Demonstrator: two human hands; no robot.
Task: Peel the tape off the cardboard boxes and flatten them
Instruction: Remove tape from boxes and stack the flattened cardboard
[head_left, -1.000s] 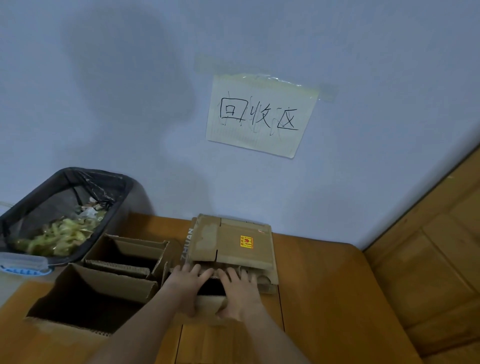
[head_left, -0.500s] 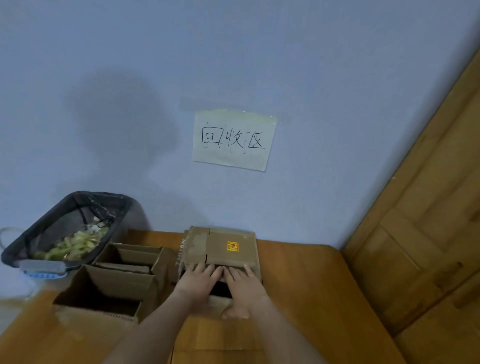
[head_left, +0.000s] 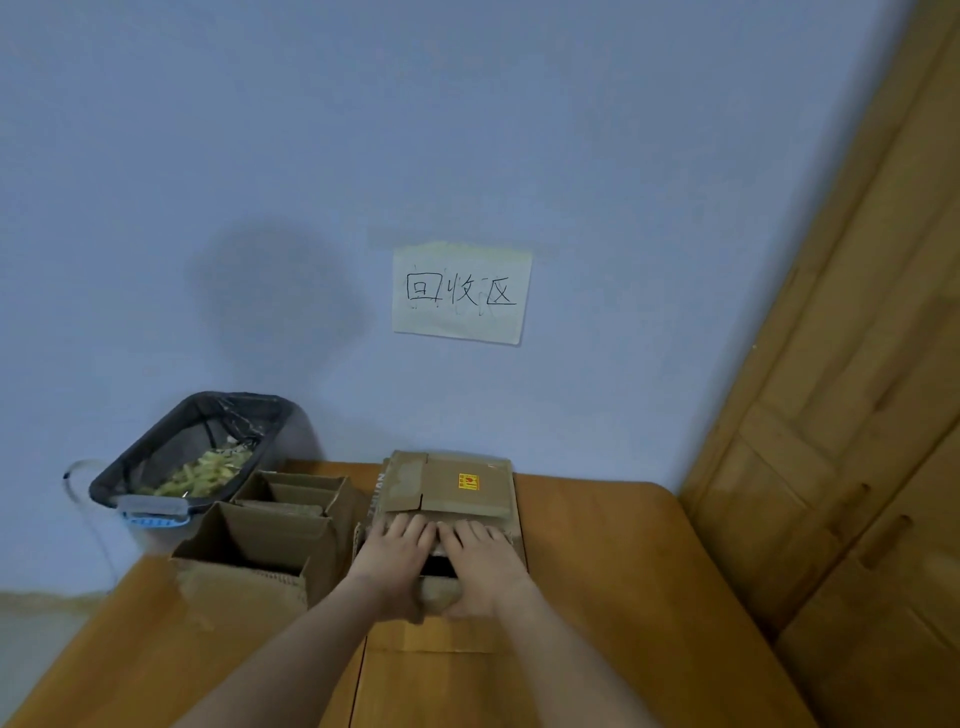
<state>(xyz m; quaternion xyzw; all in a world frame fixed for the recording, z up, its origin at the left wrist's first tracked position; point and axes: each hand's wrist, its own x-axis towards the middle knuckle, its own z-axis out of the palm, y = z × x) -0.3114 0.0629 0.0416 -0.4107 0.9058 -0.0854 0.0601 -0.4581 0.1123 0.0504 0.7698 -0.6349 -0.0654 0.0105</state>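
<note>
**Q:** At six o'clock in the head view, what did we record of the hands, and what had changed?

**A:** We saw the left hand (head_left: 396, 558) and the right hand (head_left: 480, 561) side by side, palms down on the small cardboard box (head_left: 444, 540) on the wooden table (head_left: 597, 571). The fingers lay straight and close together, pressing its top; the thumbs seemed to reach down the near face, though we could not tell how firmly. Against the views half a second and a second earlier, the hands had kept the same hold on the box. What shifted was the camera: it tipped upward, so the hands, the box and the paper sign (head_left: 461, 292) at twelve o'clock all sat lower in view.

**Q:** And what did that mean for the task?

**A:** We judged the pressing-down of this box to be under way, not finished: a dark gap showed between the hands, so it had not collapsed. Just beyond it, touching the fingertips, lay the flattened stack (head_left: 447, 486) with a yellow sticker (head_left: 468, 481). At nine o'clock two open boxes (head_left: 260, 540) stood unflattened, beside the bin (head_left: 197, 457).
</note>
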